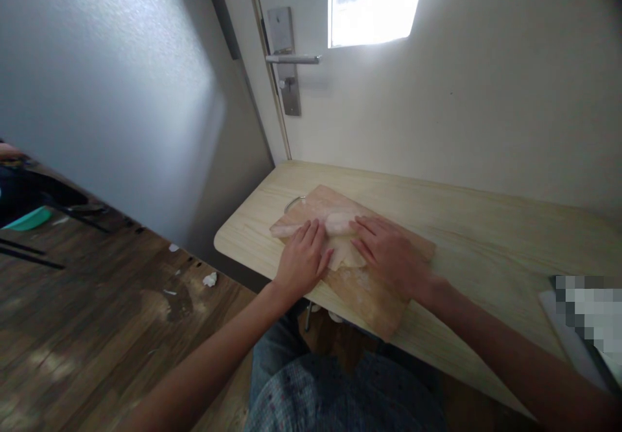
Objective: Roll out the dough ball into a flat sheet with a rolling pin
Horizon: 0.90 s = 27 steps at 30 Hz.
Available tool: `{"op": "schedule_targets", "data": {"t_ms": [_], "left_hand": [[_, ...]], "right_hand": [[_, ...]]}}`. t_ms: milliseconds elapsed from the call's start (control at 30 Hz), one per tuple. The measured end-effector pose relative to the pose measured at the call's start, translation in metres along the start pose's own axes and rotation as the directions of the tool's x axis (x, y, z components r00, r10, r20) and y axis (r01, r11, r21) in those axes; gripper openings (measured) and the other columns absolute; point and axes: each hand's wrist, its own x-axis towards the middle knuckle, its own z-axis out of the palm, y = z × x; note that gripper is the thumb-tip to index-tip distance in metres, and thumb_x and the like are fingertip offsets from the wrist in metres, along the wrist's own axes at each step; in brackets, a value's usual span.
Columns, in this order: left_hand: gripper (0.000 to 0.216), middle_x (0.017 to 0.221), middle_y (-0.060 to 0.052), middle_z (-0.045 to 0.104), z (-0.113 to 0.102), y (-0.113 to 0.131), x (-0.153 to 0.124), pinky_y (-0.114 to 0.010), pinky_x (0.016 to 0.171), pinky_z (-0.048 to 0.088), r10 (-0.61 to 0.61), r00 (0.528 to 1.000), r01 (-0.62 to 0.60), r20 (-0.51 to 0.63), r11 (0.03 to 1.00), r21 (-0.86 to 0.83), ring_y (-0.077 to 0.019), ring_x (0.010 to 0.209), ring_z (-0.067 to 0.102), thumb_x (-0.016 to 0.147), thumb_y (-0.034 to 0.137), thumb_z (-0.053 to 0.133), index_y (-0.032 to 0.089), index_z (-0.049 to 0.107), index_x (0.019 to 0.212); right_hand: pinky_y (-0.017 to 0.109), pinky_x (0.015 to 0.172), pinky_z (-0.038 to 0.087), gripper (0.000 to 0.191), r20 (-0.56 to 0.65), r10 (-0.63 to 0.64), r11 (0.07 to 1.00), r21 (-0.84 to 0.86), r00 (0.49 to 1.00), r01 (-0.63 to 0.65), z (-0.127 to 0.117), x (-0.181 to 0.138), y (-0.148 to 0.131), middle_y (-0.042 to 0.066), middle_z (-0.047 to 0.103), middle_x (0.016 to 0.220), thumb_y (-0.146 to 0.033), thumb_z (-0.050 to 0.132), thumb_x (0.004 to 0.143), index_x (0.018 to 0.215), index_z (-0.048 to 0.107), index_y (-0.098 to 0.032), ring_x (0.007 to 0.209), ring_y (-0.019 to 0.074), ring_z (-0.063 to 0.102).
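A pale rolling pin (286,230) lies across a wooden cutting board (374,309), and a whitish sheet of dough (346,254) seems to be partly wrapped around it. My left hand (302,257) is closed over the pin left of the dough, fingers pointing forward and thumb near the dough's edge. Over the right part of the roll, my right hand (383,250) has its fingers bent around it and hides that end. Between the hands, a thicker dough-covered stretch shows, with loose dough spreading toward me. Flour dusts the board.
The board sits at an angle on a light wooden table (486,244), its metal ring handle (294,203) at the far left. A dark-edged flat object (573,322) lies at right. A grey panel (146,127) stands left; a door (461,95) is behind. Scraps (210,280) litter the floor.
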Motion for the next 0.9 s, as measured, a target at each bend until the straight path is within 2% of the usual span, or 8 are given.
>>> {"op": "schedule_targets", "data": {"t_ms": [100, 167, 300, 367, 467, 533, 700, 900], "left_hand": [[0.042, 0.123, -0.016, 0.041, -0.003, 0.000, -0.002, -0.036, 0.092, 0.032, 0.008, 1.000, -0.008, 0.001, 1.000, -0.013, -0.0234, 0.115, 0.035, 0.083, 0.032, 0.032, 0.007, 0.038, 0.116], [0.036, 0.117, -0.014, 0.047, -0.004, -0.004, 0.003, -0.034, 0.088, 0.035, -0.004, 1.000, 0.004, -0.009, 0.999, -0.041, -0.0221, 0.108, 0.042, 0.084, 0.029, 0.030, 0.009, 0.047, 0.108], [0.035, 0.081, -0.008, 0.062, 0.000, -0.013, 0.023, -0.030, 0.072, 0.043, -0.087, 0.996, 0.087, 0.005, 0.986, -0.139, -0.0171, 0.078, 0.056, 0.084, 0.029, 0.028, 0.015, 0.058, 0.073], [0.030, 0.073, -0.006, 0.061, 0.006, -0.016, 0.034, -0.029, 0.067, 0.043, -0.133, 0.991, 0.130, -0.002, 0.974, -0.186, -0.0160, 0.072, 0.056, 0.083, 0.028, 0.031, 0.015, 0.057, 0.077], [0.029, 0.094, -0.009, 0.059, 0.015, -0.020, 0.045, -0.030, 0.075, 0.042, -0.180, 0.982, 0.161, -0.060, 0.958, -0.236, -0.0169, 0.086, 0.053, 0.081, 0.023, 0.034, 0.012, 0.046, 0.104], [0.035, 0.105, -0.012, 0.054, 0.018, -0.024, 0.051, -0.031, 0.081, 0.039, -0.200, 0.978, 0.181, -0.057, 0.954, -0.238, -0.0184, 0.096, 0.049, 0.079, 0.022, 0.036, 0.009, 0.039, 0.112], [0.028, 0.098, -0.009, 0.057, 0.019, -0.038, 0.061, -0.032, 0.078, 0.040, -0.163, 0.983, 0.179, 0.087, 0.956, -0.232, -0.0181, 0.090, 0.052, 0.080, 0.026, 0.035, 0.012, 0.046, 0.101], [0.028, 0.113, -0.009, 0.048, 0.008, -0.043, 0.039, -0.033, 0.086, 0.035, -0.015, 0.997, 0.029, 0.077, 0.984, -0.175, -0.0179, 0.104, 0.044, 0.084, 0.030, 0.027, 0.015, 0.050, 0.091]], "right_hand": [[0.031, 0.083, 0.035, 0.030, 0.014, 0.011, 0.998, 0.060, 1.000, -0.012, -0.002, 0.001, -0.002, 0.009, 0.055, 0.100, -0.025, 0.031, 0.083, 0.100, 0.052, -0.013, 0.095, 0.0180, 0.047], [0.029, 0.076, 0.038, 0.028, 0.013, 0.062, 0.995, 0.079, 0.998, -0.063, -0.001, 0.007, -0.002, 0.007, 0.057, 0.088, -0.025, 0.029, 0.084, 0.086, 0.055, -0.015, 0.085, 0.0165, 0.050], [0.027, 0.064, 0.038, 0.030, -0.027, 0.226, 0.974, 0.015, 0.974, -0.225, 0.012, 0.022, 0.000, 0.006, 0.057, 0.075, -0.028, 0.027, 0.084, 0.072, 0.053, -0.017, 0.070, 0.0160, 0.051], [0.029, 0.068, 0.037, 0.031, -0.012, 0.224, 0.974, -0.023, 0.975, -0.224, 0.018, 0.027, 0.002, 0.007, 0.059, 0.081, -0.028, 0.026, 0.084, 0.079, 0.054, -0.016, 0.076, 0.0172, 0.052], [0.033, 0.081, 0.033, 0.035, 0.024, 0.139, 0.989, -0.057, 0.990, -0.138, 0.024, 0.032, 0.007, 0.009, 0.056, 0.104, -0.029, 0.025, 0.084, 0.101, 0.051, -0.014, 0.096, 0.0194, 0.048], [0.034, 0.085, 0.030, 0.038, 0.045, 0.108, 0.992, -0.069, 0.993, -0.105, 0.024, 0.035, 0.009, 0.010, 0.051, 0.112, -0.030, 0.024, 0.085, 0.109, 0.048, -0.013, 0.103, 0.0196, 0.044], [0.032, 0.081, 0.035, 0.041, 0.104, 0.107, 0.993, -0.069, 0.989, -0.100, 0.021, 0.040, 0.012, 0.009, 0.057, 0.104, -0.034, 0.023, 0.085, 0.093, 0.057, -0.014, 0.093, 0.0192, 0.050], [0.032, 0.079, 0.037, 0.029, 0.129, -0.084, 0.996, -0.009, 0.988, 0.086, 0.009, 0.018, 0.013, 0.010, 0.054, 0.105, -0.029, 0.033, 0.083, 0.096, 0.052, -0.012, 0.095, 0.0199, 0.047]]}}
